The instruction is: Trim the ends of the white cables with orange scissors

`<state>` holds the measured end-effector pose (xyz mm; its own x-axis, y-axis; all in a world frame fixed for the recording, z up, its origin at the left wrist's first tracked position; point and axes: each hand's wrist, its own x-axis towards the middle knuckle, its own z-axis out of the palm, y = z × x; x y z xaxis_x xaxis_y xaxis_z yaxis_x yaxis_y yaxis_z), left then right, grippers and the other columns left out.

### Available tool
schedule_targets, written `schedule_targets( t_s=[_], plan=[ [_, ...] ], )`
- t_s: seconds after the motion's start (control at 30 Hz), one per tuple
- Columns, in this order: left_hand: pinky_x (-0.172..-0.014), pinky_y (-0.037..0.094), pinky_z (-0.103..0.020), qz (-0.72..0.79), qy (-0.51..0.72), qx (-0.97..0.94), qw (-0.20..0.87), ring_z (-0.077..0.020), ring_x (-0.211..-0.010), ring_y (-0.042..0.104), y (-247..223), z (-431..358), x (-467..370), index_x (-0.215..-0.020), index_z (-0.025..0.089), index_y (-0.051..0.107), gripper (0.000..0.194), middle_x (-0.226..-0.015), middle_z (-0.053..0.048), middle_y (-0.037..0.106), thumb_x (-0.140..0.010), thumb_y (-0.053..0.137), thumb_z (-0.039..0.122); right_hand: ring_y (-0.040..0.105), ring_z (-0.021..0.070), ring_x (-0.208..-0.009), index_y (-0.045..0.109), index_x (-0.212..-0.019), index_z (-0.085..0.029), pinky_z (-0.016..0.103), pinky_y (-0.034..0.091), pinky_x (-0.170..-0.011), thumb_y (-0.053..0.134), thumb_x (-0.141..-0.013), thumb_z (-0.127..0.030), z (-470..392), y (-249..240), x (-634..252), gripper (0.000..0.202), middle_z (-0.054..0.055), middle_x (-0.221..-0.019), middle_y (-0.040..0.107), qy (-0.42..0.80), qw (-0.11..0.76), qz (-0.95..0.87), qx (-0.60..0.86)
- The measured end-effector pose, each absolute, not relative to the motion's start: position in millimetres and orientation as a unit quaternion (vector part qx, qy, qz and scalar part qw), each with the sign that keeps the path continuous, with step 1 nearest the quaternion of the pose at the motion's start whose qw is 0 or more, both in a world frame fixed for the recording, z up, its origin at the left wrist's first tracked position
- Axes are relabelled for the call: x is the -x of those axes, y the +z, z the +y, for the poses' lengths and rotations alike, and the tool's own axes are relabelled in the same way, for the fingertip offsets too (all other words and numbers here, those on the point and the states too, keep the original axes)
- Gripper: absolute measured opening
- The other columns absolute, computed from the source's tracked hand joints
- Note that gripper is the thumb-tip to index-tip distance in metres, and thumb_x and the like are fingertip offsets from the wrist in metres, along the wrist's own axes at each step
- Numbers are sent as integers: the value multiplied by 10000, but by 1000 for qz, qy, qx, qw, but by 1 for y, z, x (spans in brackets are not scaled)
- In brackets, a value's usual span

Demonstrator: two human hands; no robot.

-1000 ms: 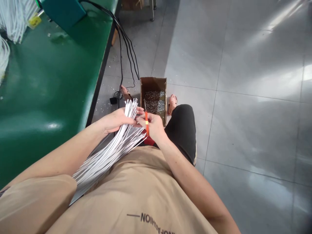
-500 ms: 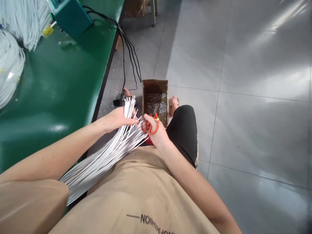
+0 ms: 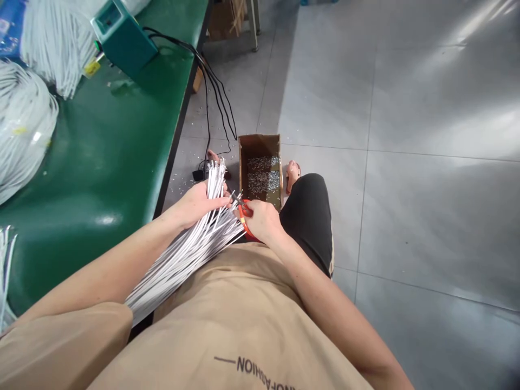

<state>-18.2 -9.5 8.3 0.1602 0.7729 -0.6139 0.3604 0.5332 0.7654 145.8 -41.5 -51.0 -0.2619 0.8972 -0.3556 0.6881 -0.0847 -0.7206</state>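
Two hands, one fat bundle of wire, so here's the rundown left to right. Far left on the green bench (image 3: 101,162) there's a big white coil of cable (image 3: 20,135), with more white strands (image 3: 57,49) heaped behind it and a teal box-shaped machine (image 3: 122,38) near the bench's far edge. Black cords (image 3: 215,92) run off that machine and hang over the bench edge down to the grey floor.

Moving in, the left hand (image 3: 199,203) is wrapped around a bundle of white wires (image 3: 190,246), fingers closed over it near the cut ends. The ends stick up past the fingers and fan out a bit, while the rest of the bundle trails back down across the lap and under the left forearm. So the bundle is basically running through the left fist, tips pointing away from the body.

Just to the right of that, the right hand (image 3: 262,222) is gripping orange-handled scissors (image 3: 242,216), fingers curled round the handles. The blades point left toward the wire tips and sit right at the loose strands beside the left thumb. Can't really tell whether a strand is actually between the blades, it's too small.

Beyond both hands, on the floor between the person's feet, sits an open cardboard box (image 3: 260,146) with a layer of little silvery-grey bits in it. Right of that it's a black-clad knee (image 3: 309,211).
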Motion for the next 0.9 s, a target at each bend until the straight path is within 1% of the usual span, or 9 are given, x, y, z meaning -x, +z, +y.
schedule_targets(
  t_s=[0.1,0.27,0.4,0.5,0.57,0.7,0.8,0.83,0.9],
  plan=[
    [-776,419,-252,622,152,-509,576,-125,-798,548,5,-11,21,-978,89,457,401,-867,-42,546,-688,633,303,350,89,-519,539,-687,-186,200,225,-493,443,-735,-447,-40,-47,-146,282,-10,-638,526,416,102,-683,591],
    [-789,405,-255,649,91,-583,480,-134,-820,542,9,-9,19,-946,118,504,333,-888,-18,568,-686,601,302,499,136,-633,546,-704,-175,237,244,-514,398,-773,-427,-38,-41,-149,300,20,-693,558,368,60,-715,592],
    [-762,391,-223,658,76,-610,434,-113,-800,519,13,-8,17,-878,124,530,325,-887,-2,573,-646,628,330,524,158,-672,550,-721,-178,256,237,-524,369,-800,-463,-37,-42,-150,346,34,-711,562,368,53,-719,588],
    [-765,398,-228,678,83,-606,408,-113,-803,532,11,-9,16,-860,139,539,306,-887,6,584,-630,635,317,522,166,-667,551,-724,-173,265,230,-522,371,-802,-457,-38,-43,-150,345,41,-733,566,358,52,-720,592],
    [-771,415,-246,684,94,-583,427,-122,-786,557,10,-10,15,-886,133,517,323,-872,-5,590,-627,636,285,515,164,-652,543,-710,-169,266,222,-512,392,-792,-449,-39,-43,-150,328,39,-723,562,357,51,-719,595],
    [-738,453,-259,676,128,-520,506,-135,-731,589,10,-9,13,-937,112,435,352,-833,-23,581,-658,608,241,491,153,-613,541,-694,-173,260,207,-496,428,-768,-416,-42,-44,-152,277,34,-678,545,358,61,-718,594],
    [-774,437,-251,681,119,-536,485,-125,-763,577,9,-9,15,-949,109,458,392,-845,-18,584,-638,636,268,459,140,-592,552,-678,-170,255,218,-500,450,-744,-395,-43,-47,-154,256,33,-665,539,377,65,-707,595],
    [-789,427,-248,681,115,-544,476,-122,-779,570,8,-9,16,-950,109,467,410,-847,-16,588,-627,649,285,453,133,-596,564,-682,-169,250,239,-509,466,-735,-400,-42,-48,-154,257,30,-673,542,402,81,-688,598],
    [-808,411,-250,675,115,-554,474,-122,-797,563,8,-9,18,-948,112,469,430,-844,-12,594,-622,660,316,465,117,-629,604,-749,-162,233,309,-551,504,-725,-403,-40,-50,-153,261,25,-720,562,500,167,-604,597]
  ],
)
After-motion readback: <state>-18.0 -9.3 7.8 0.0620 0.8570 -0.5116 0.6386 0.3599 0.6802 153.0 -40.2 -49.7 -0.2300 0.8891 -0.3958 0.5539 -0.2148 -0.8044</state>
